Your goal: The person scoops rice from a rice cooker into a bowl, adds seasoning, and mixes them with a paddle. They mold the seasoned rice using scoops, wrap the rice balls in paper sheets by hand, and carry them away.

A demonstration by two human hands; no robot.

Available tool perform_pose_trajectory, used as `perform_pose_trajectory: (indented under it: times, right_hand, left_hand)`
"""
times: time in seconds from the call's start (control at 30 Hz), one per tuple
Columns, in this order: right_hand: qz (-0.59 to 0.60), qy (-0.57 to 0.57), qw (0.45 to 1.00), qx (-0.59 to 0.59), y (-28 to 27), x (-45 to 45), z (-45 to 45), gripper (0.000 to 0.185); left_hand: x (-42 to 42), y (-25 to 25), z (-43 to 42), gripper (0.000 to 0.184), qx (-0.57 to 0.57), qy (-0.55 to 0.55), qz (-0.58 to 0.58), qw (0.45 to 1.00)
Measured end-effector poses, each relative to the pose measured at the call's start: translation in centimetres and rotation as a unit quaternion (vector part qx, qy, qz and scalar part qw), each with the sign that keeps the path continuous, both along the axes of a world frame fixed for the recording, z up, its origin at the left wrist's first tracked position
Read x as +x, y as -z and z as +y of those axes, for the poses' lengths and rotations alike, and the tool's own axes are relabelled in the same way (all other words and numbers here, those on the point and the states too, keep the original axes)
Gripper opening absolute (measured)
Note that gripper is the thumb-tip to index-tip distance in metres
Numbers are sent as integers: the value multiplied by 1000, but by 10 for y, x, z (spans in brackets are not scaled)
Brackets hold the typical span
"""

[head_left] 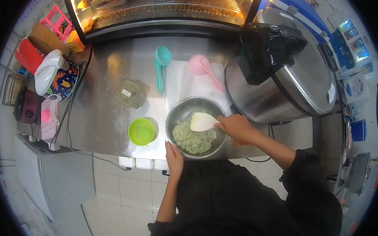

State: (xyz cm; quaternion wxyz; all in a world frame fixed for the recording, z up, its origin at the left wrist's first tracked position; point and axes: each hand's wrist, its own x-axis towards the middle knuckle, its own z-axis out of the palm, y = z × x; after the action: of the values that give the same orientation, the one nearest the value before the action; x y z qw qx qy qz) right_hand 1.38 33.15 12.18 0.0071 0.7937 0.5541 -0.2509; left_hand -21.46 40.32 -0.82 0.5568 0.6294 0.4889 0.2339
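Note:
A metal bowl (171, 140) near the counter's front edge holds pale green, lumpy food (194, 139). My right hand (236, 127) is closed on the handle of a white paddle (202, 122), whose blade lies over the food. At the bowl's left front rim, my left hand (174, 155) grips the edge. Left of the bowl stands a green cup (141, 132), with a lidded square container (129, 93) behind it. Behind the bowl lie a teal scoop (162, 56) and a pink scoop (198, 65).
A large steel cooker (297, 83) stands to the right. A lit glass cabinet (164, 28) spans the back. At the left are a patterned pot (67, 77), a black cable (72, 91) and a maroon appliance (28, 109).

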Motion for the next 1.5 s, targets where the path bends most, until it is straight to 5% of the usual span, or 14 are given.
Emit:
perform_pose_trajectory:
  times: [0.13, 0.2, 0.3, 0.43, 0.53, 0.63, 0.73, 0.83, 0.93, 1.03, 1.13, 1.27, 1.4, 1.5]
  right_hand:
    - [16, -49, 998, 28, 37, 1, -1, 33]
    - [-75, -131, 972, 178, 41, -6, 4, 32]
    - [26, -12, 979, 202, 28, 13, 63, 24]
    - [236, 106, 901, 349, 64, 33, 187, 13]
    - [177, 111, 926, 314, 93, 4, 260, 26]
    - [36, 180, 941, 284, 132, -21, 295, 72]
    - [53, 226, 948, 219, 128, -18, 316, 61]
    - [133, 241, 910, 310, 108, 3, 329, 58]
    - [348, 213, 868, 284, 19, 26, 266, 56]
    - [198, 86, 937, 273, -52, 20, 157, 45]
    - [308, 189, 930, 70, -59, -2, 56, 39]
    - [292, 159, 939, 90, -10, -48, -39, 37]
    - [166, 182, 969, -17, -20, -70, -37, 28]
    - [-12, 115, 990, 81, -2, -64, -16, 27]
  left_hand:
    - [-8, -18, -12, 13, -96, -80, -45, 991]
    - [-17, -4, -12, 15, -95, -79, -67, 990]
    - [-28, -6, -14, 14, -106, -73, -45, 991]
    - [-27, -13, -23, 16, -77, -103, -54, 990]
    - [-25, -20, -25, 18, -72, -108, -27, 991]
    - [-31, 0, -25, 20, -47, -101, 39, 993]
    - [-39, 11, -23, 21, -61, -88, 13, 994]
    - [-45, 2, -16, 21, -87, -72, 35, 993]
    - [-41, -23, -8, 22, -57, -78, 30, 995]
    - [-43, -12, 2, 20, -25, -67, 25, 997]
    - [-32, -27, 14, 20, 6, -60, 46, 997]
    - [-29, -35, 22, 20, 45, -23, 87, 995]
    - [-24, -49, 20, 19, -72, -45, 27, 996]
    - [-24, -36, 17, 20, -35, -58, 16, 998]
